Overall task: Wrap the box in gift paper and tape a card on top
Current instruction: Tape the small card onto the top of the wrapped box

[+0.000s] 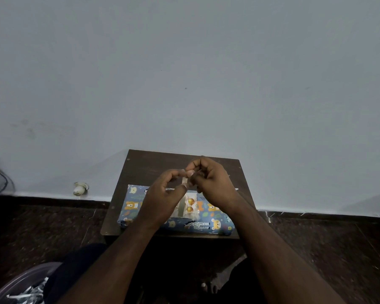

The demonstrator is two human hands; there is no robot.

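Fingers [185, 172] of both hands pinch a tape strip [184, 180].
Left hand [162, 194] and right hand [213, 183] hover over the wrapped box [136, 207] and card [191, 206] on the tabletop [145, 165].

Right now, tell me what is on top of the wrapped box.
A card with gold ornaments lies on the wrapped box, a tape strip along its left edge. The left hand and right hand, pinching tape above, cover the rest of the card.

Box [176, 224] blue, orange bear print; card [191, 206] pale, gold balls; table [140, 170] dark brown.
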